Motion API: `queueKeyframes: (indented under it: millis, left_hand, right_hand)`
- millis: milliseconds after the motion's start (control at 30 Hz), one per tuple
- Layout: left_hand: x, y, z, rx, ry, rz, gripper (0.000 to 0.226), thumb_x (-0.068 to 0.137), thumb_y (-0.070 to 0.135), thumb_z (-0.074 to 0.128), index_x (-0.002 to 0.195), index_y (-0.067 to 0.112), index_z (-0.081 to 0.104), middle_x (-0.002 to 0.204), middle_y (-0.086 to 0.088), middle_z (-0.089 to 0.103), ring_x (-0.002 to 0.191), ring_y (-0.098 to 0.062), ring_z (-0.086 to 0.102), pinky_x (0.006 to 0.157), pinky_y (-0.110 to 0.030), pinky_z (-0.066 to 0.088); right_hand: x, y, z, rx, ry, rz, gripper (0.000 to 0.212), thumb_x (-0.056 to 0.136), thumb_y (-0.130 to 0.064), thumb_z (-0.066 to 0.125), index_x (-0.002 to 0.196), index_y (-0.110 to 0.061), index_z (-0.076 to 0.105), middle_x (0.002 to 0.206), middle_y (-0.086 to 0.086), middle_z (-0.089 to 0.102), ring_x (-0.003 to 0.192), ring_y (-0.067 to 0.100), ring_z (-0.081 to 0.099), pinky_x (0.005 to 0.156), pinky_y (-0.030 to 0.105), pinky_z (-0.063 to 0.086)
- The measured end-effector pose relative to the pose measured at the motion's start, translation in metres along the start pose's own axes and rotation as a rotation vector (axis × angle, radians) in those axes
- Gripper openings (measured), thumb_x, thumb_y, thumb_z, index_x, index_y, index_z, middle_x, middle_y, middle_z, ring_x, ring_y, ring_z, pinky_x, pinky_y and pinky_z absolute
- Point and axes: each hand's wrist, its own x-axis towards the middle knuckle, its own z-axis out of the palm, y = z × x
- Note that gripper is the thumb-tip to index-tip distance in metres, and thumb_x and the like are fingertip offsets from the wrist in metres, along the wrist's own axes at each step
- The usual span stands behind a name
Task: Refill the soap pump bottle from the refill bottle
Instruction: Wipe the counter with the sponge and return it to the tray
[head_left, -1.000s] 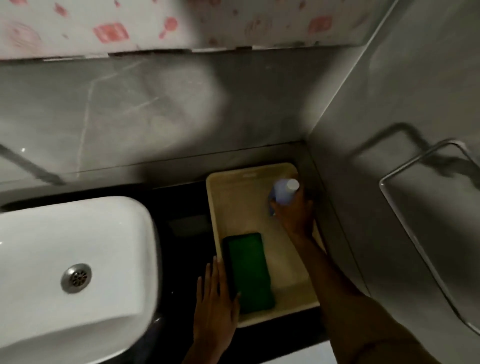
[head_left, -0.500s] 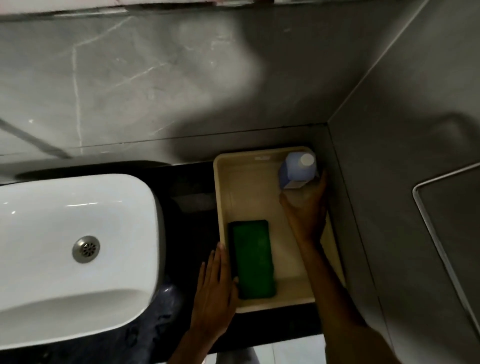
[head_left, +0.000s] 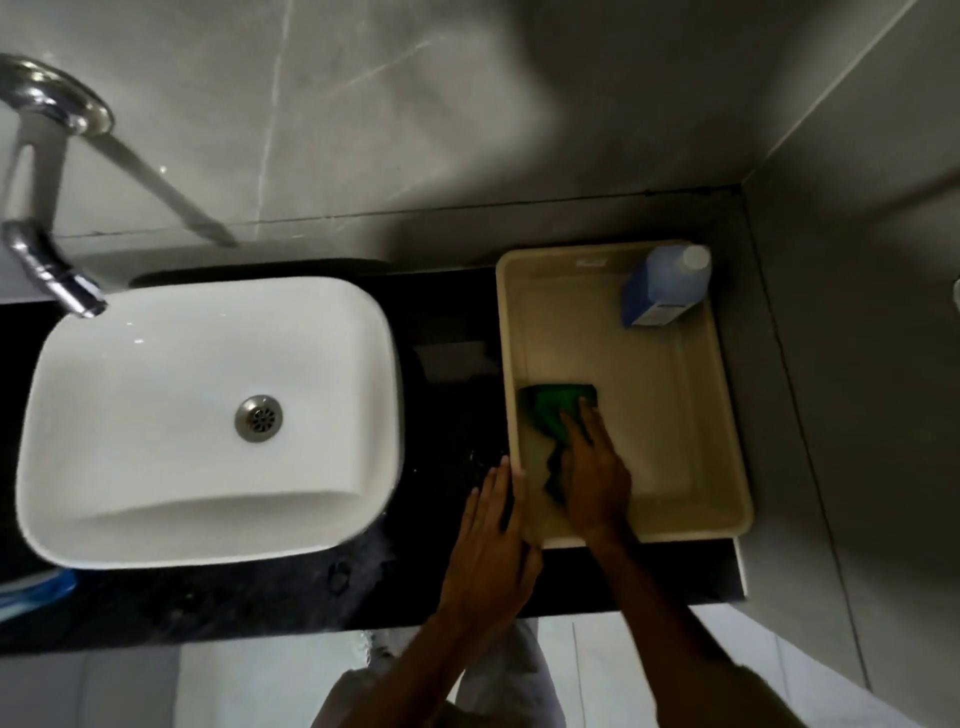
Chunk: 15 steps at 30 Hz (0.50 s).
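A blue refill bottle (head_left: 667, 283) with a white cap stands in the far right corner of a cream plastic tray (head_left: 730, 415), and no hand touches it. My right hand (head_left: 597, 478) is inside the tray near its front left, fingers pressed on a crumpled green cloth (head_left: 550, 410) and gripping it. My left hand (head_left: 493, 540) lies flat against the tray's front left rim on the dark counter (head_left: 447, 395), holding nothing. No pump bottle shows in the head view.
A white basin (head_left: 156, 415) with a metal drain sits left of the tray, under a chrome tap (head_left: 52, 270). Grey walls close in behind and to the right. A blue object (head_left: 36, 592) peeks in at the left edge.
My right hand let go of the blue bottle, left it in the tray's far corner, and came back onto the green cloth, which is now bunched up. The view tilted down.
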Motion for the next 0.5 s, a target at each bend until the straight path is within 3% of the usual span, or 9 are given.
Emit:
queueKeyframes:
  millis: [67,167,300,333,433,500]
  left_hand:
    - [-0.015,-0.008,-0.005,0.031,0.004,0.027,0.071,0.102,0.04,0.033,0.159,0.017,-0.003,0.168,-0.011,-0.01,0.156,-0.027,-0.01,0.128,-0.046,0.002]
    - [-0.055,-0.042,-0.008,0.043,0.027,0.055,0.064,0.105,0.041,0.031,0.16,0.019,0.007,0.169,-0.009,-0.005,0.156,-0.026,-0.004,0.128,-0.045,0.007]
    - [-0.128,-0.116,0.0,0.017,0.02,0.073,0.059,0.104,0.042,0.028,0.158,0.019,0.019,0.168,-0.007,0.01,0.155,-0.028,0.016,0.124,-0.046,0.023]
    - [-0.15,-0.14,0.005,0.024,0.004,0.065,0.059,0.104,0.044,0.025,0.157,0.019,0.021,0.167,-0.008,0.01,0.154,-0.03,0.018,0.124,-0.048,0.025]
    - [-0.21,-0.208,0.018,0.045,-0.03,-0.005,0.068,0.099,0.053,0.008,0.157,0.018,0.017,0.166,-0.008,0.0,0.155,-0.032,0.01,0.125,-0.044,0.015]
    - [-0.242,-0.246,0.022,0.04,0.017,-0.079,0.07,0.1,0.052,0.009,0.157,0.014,0.02,0.166,-0.012,0.005,0.154,-0.033,0.012,0.123,-0.04,0.012]
  right_hand:
    - [0.001,-0.003,-0.014,0.147,0.05,0.061,0.054,0.097,-0.004,0.049,0.148,-0.019,0.046,0.148,0.012,0.051,0.115,0.037,0.062,0.084,0.044,0.054]
    - [-0.024,-0.024,-0.033,0.284,0.22,0.102,0.049,0.099,-0.009,0.051,0.147,-0.015,0.047,0.128,0.018,0.066,0.106,0.038,0.065,0.088,0.041,0.053]
    - [-0.102,-0.073,-0.027,0.312,0.286,-0.112,0.046,0.101,-0.021,0.053,0.147,-0.02,0.045,0.129,0.005,0.066,0.102,0.014,0.064,0.086,0.012,0.043]
    - [-0.124,-0.083,-0.014,0.285,0.251,-0.137,0.047,0.101,-0.021,0.053,0.147,-0.022,0.044,0.129,0.005,0.066,0.098,0.015,0.066,0.084,0.015,0.048]
    - [-0.182,-0.106,0.038,0.22,0.103,-0.097,0.052,0.099,-0.017,0.052,0.149,-0.03,0.042,0.143,0.003,0.058,0.1,0.027,0.071,0.084,0.041,0.06]
    - [-0.201,-0.119,0.08,0.207,0.03,-0.034,0.053,0.099,-0.012,0.052,0.149,-0.027,0.043,0.151,0.004,0.049,0.111,0.032,0.067,0.089,0.044,0.059]
